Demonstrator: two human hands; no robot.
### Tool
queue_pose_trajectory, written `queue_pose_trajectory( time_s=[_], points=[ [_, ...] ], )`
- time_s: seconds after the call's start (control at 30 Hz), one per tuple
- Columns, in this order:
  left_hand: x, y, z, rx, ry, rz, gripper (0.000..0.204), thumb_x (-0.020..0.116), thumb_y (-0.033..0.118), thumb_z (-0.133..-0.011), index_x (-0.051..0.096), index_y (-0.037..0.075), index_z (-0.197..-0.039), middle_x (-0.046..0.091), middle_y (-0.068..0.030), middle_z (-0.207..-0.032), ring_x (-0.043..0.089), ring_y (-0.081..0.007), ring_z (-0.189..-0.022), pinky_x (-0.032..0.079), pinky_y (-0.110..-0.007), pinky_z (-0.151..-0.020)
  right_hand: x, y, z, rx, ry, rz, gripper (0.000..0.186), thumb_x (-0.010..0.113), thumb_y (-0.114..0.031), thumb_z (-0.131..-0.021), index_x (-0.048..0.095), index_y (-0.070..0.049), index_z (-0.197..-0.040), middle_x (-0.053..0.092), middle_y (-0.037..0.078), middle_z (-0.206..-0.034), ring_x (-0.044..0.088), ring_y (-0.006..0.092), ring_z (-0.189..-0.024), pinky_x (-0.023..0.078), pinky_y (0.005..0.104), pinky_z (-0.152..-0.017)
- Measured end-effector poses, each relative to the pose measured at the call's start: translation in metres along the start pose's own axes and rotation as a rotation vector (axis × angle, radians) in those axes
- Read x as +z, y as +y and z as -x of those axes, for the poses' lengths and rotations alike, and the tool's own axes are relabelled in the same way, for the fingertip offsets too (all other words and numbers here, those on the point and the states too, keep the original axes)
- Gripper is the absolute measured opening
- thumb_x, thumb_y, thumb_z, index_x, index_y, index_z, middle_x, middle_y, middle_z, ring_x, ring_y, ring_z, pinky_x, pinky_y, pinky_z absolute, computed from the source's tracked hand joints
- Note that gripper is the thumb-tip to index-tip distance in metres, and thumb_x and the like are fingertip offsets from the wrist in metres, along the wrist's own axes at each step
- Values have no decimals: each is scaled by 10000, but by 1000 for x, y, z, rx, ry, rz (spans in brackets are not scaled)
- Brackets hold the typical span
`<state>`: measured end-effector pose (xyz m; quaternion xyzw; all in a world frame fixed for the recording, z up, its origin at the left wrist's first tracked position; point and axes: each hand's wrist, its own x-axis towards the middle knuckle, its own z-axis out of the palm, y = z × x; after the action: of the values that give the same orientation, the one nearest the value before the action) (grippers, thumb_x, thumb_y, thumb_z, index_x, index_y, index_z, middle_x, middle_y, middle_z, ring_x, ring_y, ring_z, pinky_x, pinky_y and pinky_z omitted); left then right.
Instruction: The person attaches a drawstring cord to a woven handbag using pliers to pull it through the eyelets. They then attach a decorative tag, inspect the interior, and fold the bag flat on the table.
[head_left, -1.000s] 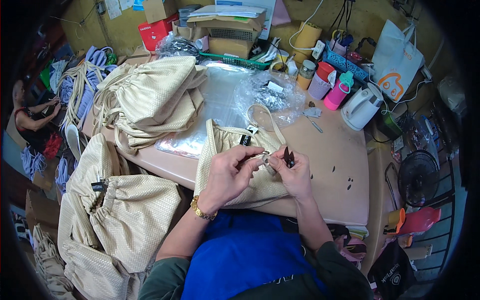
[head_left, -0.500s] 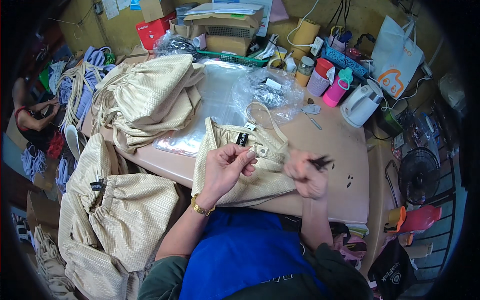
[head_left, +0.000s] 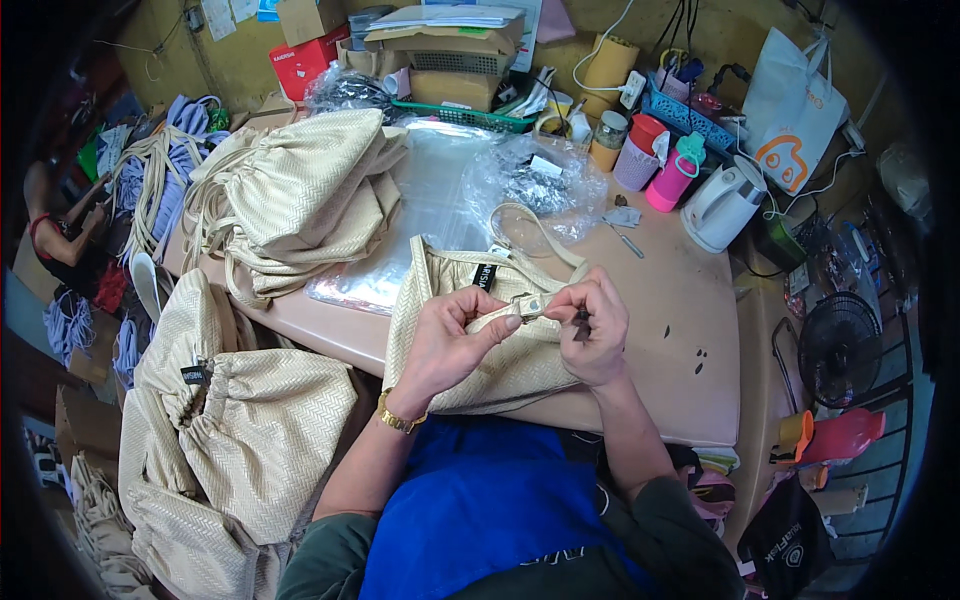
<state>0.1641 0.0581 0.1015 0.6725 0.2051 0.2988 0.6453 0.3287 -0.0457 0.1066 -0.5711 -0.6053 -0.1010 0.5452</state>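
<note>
A cream woven drawstring bag lies on the table in front of me, a black label near its gathered top. My left hand is closed, pinching a short strap end that carries a small metal fitting. From the other side, the thumb and fingers of my right hand pinch the same strap end. A small dark object is tucked in the right hand's fingers, its kind unclear. Behind them the bag's thin strap loops up.
Similar bags are stacked at the table's left, and more hang beside my left arm. Clear plastic bags lie behind. A white kettle and pink bottle stand back right. A person sits far left.
My right hand has come left and in to the strap end, the dark object still in its fingers. The strap end is now lifted and held between both hands.
</note>
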Motion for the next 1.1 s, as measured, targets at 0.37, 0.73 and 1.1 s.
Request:
queue_pose_trajectory(
  time_s=[0.37,0.73,1.1],
  points=[
    [-6,-4,-3,-64,35,68,167,728,142,-912,659,-9,-893,652,4,-735,574,-58,-648,482,-212,-635,-26,-14,-11,266,-151,-210,150,703,25,-820,688,15,-969,591,54,-788,531,114,-666,420,236,-605],
    [14,-4,3,708,289,-846,228,784,44,-733,746,98,-952,638,-59,-924,570,-202,-765,451,-349,-702,-6,0,-9,544,-435,-159,182,651,-97,-902,674,28,-1033,664,81,-800,586,133,-731,465,297,-673],
    [18,-21,6,202,197,-38,95,703,75,-898,657,15,-955,632,-24,-870,603,-79,-777,496,-222,-651,-6,-9,-17,601,-450,-289,140,668,-71,-901,695,27,-998,663,21,-801,555,59,-751,456,246,-685]
  ],
)
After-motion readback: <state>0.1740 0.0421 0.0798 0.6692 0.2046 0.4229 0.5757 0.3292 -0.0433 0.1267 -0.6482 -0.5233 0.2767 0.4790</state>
